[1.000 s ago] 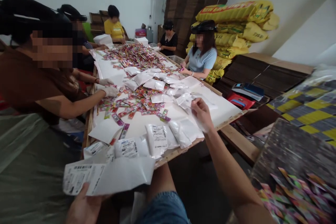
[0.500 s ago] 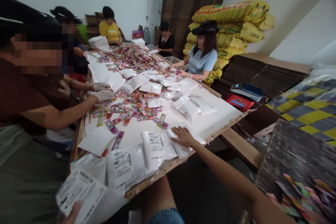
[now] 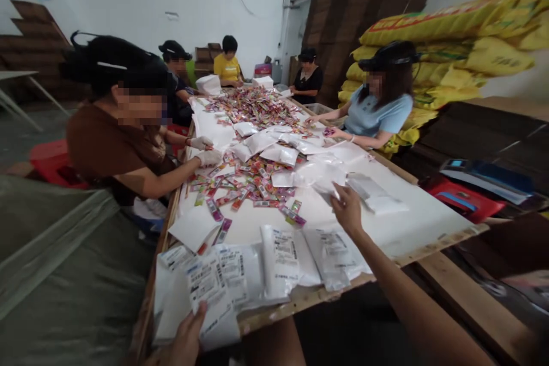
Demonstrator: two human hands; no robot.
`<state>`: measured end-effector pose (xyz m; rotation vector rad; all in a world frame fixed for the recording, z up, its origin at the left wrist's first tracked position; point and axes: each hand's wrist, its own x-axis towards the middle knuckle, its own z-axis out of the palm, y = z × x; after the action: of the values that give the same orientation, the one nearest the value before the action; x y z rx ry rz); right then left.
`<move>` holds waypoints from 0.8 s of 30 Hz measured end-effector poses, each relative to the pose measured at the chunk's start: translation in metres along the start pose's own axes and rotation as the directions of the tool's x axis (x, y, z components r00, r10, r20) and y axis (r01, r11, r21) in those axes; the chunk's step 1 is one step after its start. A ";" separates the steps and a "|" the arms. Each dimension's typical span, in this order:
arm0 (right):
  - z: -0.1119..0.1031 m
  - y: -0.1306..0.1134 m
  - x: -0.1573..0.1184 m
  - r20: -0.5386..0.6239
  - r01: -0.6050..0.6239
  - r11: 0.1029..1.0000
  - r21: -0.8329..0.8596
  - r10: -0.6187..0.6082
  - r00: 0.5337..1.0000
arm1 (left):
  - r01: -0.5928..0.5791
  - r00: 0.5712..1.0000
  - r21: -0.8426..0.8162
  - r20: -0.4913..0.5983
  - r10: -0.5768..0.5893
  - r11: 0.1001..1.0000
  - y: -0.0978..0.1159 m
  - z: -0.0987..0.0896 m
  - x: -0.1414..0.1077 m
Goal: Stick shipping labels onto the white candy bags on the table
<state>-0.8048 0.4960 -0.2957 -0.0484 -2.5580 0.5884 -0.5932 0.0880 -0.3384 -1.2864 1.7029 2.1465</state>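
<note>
My left hand [image 3: 189, 331] is closed on a white labelled bag [image 3: 212, 291] at the table's near left corner. My right hand [image 3: 346, 206] reaches over the table, its fingertips at the edge of a plain white bag [image 3: 319, 174] in the middle pile; whether it grips the bag is unclear. Labelled bags lie along the near edge, among them an upright-printed one [image 3: 281, 257] and one farther right [image 3: 332, 251]. Small colourful packets [image 3: 257, 186] are strewn beyond them, beside a white sheet [image 3: 195, 226].
A person in brown with gloved hands [image 3: 208, 148] works at the left side. Another in light blue [image 3: 375, 114] sits at the right. More people are at the far end, by a large packet heap [image 3: 257, 106]. Yellow sacks [image 3: 450, 68] are stacked at the right.
My right hand has left the labelled bag at the near edge and moved forward to the plain bags. The labelled bag in my left hand now lies over the others. The view has turned left.
</note>
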 end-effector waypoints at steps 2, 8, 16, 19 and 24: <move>-0.001 -0.050 -0.040 0.026 0.271 0.940 0.207 -0.282 0.959 | 0.044 0.995 -0.096 0.098 -0.035 0.994 0.002 0.009 -0.006; -0.003 -0.148 -0.137 0.499 0.491 0.791 0.366 -0.612 0.613 | -0.103 0.993 -0.313 -0.086 0.079 0.944 0.023 -0.023 -0.034; -0.052 -0.200 -0.140 0.477 0.156 0.740 0.654 -0.564 0.674 | -0.267 0.948 -0.322 0.084 0.308 0.908 0.026 -0.030 -0.088; -0.060 -0.231 -0.156 0.420 -0.022 0.584 0.811 -0.556 0.717 | -0.360 0.910 -0.025 0.212 0.357 0.933 0.013 -0.023 -0.091; -0.055 -0.252 -0.190 0.335 0.128 0.613 0.780 -0.581 0.742 | -0.140 0.926 -0.189 0.323 0.196 0.972 0.022 -0.025 -0.104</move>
<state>-0.5939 0.2620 -0.2378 1.0846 -2.5058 1.5796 -0.5264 0.1000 -0.2527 -0.7556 1.5705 2.4740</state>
